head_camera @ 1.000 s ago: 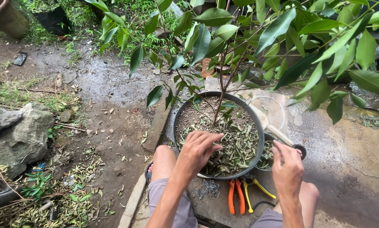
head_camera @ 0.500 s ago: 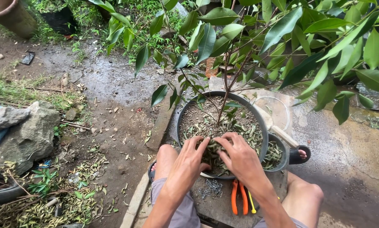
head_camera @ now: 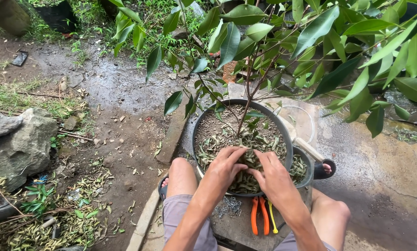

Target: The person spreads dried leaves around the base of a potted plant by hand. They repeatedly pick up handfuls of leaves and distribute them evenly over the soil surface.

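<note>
— What lies nearest?
— Orange pliers [head_camera: 258, 215] on the slab's near edge.
— And the hands?
— Left hand [head_camera: 228, 166] and right hand [head_camera: 272, 173] meet, fingers curled loosely on cut leaves [head_camera: 250, 160] directly beneath, in the black pot [head_camera: 288, 141]; its stem [head_camera: 243, 111] rises beyond.

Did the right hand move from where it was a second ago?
Yes. The right hand went leftward from beside the small pot onto the cut leaves in the big pot.
</note>
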